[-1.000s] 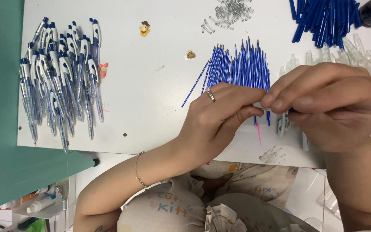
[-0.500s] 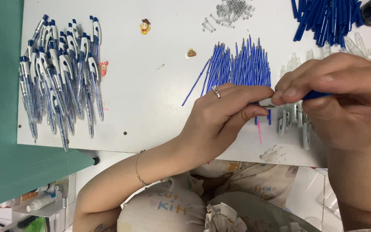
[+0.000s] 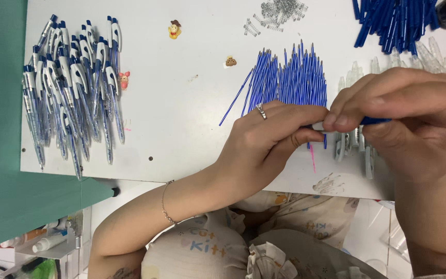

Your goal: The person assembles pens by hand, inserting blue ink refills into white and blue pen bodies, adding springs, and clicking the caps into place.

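A: Where is the pen (image 3: 347,124) being put together right now?

B: Between the two hands, just above the near edge of the white desk (image 3: 181,139); the left hand (image 3: 264,144) pinches its pale end with thumb and fingers, ring on one finger; the right hand (image 3: 414,119) is closed round the blue barrel, so only a short stretch of it shows between the fingers

A: So both hands are closed on it?

B: Yes, both grip the same pen, fingertips nearly touching; whether the halves are fully seated I cannot tell, since the fingers hide the join

A: How much looks done?

B: A fair heap of finished pens (image 3: 70,88) lies at the left of the desk, white and blue, clips on; I would judge that the done pile

A: And what is left?

B: Plenty, I think; a fan of thin blue refills (image 3: 290,77) lies just beyond the hands, blue barrels (image 3: 393,23) are stacked at the far right corner, clear parts (image 3: 440,59) lie beside the right hand, and small springs (image 3: 280,13) sit near the far edge; a judgement only, but the loose parts seem to match or outnumber the finished heap
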